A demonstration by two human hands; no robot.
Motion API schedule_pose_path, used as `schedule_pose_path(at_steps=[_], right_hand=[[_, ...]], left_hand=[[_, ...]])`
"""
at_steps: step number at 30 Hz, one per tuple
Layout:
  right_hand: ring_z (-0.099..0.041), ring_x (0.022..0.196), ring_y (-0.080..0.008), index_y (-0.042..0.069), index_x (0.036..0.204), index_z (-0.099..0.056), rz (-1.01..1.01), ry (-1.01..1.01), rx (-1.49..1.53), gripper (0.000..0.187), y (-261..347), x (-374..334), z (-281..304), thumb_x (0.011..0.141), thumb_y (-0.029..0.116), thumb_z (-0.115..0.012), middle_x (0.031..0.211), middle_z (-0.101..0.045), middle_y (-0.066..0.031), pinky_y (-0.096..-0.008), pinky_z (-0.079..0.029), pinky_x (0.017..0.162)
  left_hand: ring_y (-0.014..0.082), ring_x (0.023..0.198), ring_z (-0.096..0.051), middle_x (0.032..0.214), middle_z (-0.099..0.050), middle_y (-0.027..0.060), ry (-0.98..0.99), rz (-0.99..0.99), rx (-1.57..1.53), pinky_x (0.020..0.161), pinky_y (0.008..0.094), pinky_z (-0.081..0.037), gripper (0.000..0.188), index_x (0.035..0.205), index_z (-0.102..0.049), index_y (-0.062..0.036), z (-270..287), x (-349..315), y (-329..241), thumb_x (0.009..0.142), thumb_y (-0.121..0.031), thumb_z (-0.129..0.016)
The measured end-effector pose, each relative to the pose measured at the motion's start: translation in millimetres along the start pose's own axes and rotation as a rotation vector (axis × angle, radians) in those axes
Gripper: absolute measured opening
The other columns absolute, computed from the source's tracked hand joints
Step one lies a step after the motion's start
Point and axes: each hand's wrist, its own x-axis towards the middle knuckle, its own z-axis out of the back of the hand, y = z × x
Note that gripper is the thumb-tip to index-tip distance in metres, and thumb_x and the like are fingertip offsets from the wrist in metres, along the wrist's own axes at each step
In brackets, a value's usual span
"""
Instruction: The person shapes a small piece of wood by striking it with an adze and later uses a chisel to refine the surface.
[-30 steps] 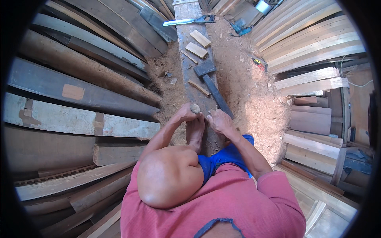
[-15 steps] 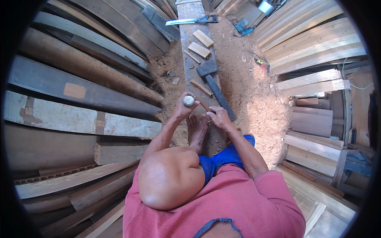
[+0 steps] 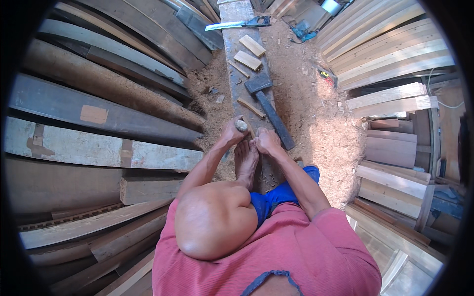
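Note:
My left hand (image 3: 231, 132) is closed around an upright tool handle with a round, pale end (image 3: 241, 125); its lower part is hidden. A narrow brown strip of wood (image 3: 252, 132) shows between the hands, and my right hand (image 3: 267, 141) is closed on it. Both hands are just beyond my bare foot (image 3: 246, 160), which rests on the narrow wooden bench (image 3: 273, 173). Ahead of my right hand lies a dark mallet (image 3: 269, 106) with a square head. A thin wood stick (image 3: 251, 107) lies left of it.
Two small wood blocks (image 3: 248, 60) and a handsaw (image 3: 238, 24) lie farther along the bench. Wood shavings (image 3: 331, 148) cover the floor. Long boards (image 3: 103, 143) are stacked at left, more planks (image 3: 390, 49) at right. A blue power tool (image 3: 303, 34) sits at the far right.
The handle end in my left hand has tilted and shifted slightly right. My right hand has moved slightly left and up, closer to the left one, covering more of the wood strip.

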Motion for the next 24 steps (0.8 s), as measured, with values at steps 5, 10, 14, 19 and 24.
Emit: schedule_pose_path(at_steps=[5, 10, 14, 19, 24], right_hand=[[-0.067, 0.093, -0.0397, 0.007, 0.092, -0.071, 0.015, 0.071, -0.086, 0.030, 12.7, 4.1, 18.2, 0.079, 0.033, -0.069, 0.091, -0.069, -0.0233, -0.0475, -0.054, 0.080], [-0.068, 0.095, -0.0372, 0.006, 0.095, -0.073, -0.078, 0.200, -0.238, 0.038, 26.0, 11.3, 23.1, 0.078, 0.040, -0.072, 0.095, -0.070, -0.0209, -0.0444, -0.054, 0.083], [-0.068, 0.095, -0.0370, 0.008, 0.095, -0.074, -0.045, 0.245, -0.205, 0.032, 16.1, 10.8, 30.3, 0.077, 0.034, -0.069, 0.099, -0.070, -0.0214, -0.0441, -0.055, 0.083], [-0.067, 0.096, -0.0399, 0.007, 0.105, -0.069, 0.006, 0.152, -0.146, 0.033, -16.9, 25.4, 25.4, 0.079, 0.026, -0.066, 0.100, -0.069, -0.0246, -0.0463, -0.054, 0.085], [-0.065, 0.097, -0.0436, 0.006, 0.126, -0.050, 0.034, -0.363, -0.141, 0.050, -33.1, 19.2, 54.9, 0.082, 0.025, -0.064, 0.097, -0.066, -0.0257, -0.0509, -0.051, 0.087]], left_hand=[[0.0215, 0.111, -0.062, 0.125, -0.062, 0.0158, -0.077, -0.156, -0.028, 0.096, 0.0314, -0.048, 0.075, 0.139, -0.046, 0.0011, -1.7, -6.2, 2.5, 0.075, -0.022, -0.078], [0.0187, 0.108, -0.062, 0.124, -0.062, 0.0150, 0.065, -0.016, -0.258, 0.094, 0.0300, -0.048, 0.068, 0.137, -0.048, 0.0011, 28.3, -5.9, -13.3, 0.079, -0.018, -0.076], [0.0151, 0.101, -0.062, 0.117, -0.066, 0.0128, 0.002, 0.010, -0.277, 0.088, 0.0290, -0.050, 0.048, 0.124, -0.059, -0.0019, 54.0, -4.9, -37.4, 0.082, -0.017, -0.075], [0.0051, 0.075, -0.056, 0.084, -0.063, -0.0013, -0.227, -0.245, -0.313, 0.066, 0.0225, -0.048, 0.029, 0.110, -0.063, -0.0036, 67.9, 0.2, -49.0, 0.085, -0.015, -0.074], [0.0051, 0.076, -0.055, 0.086, -0.062, -0.0017, -0.202, -0.243, -0.435, 0.069, 0.0224, -0.047, 0.021, 0.103, -0.064, -0.0060, 87.5, -11.6, -105.9, 0.086, -0.015, -0.073]])
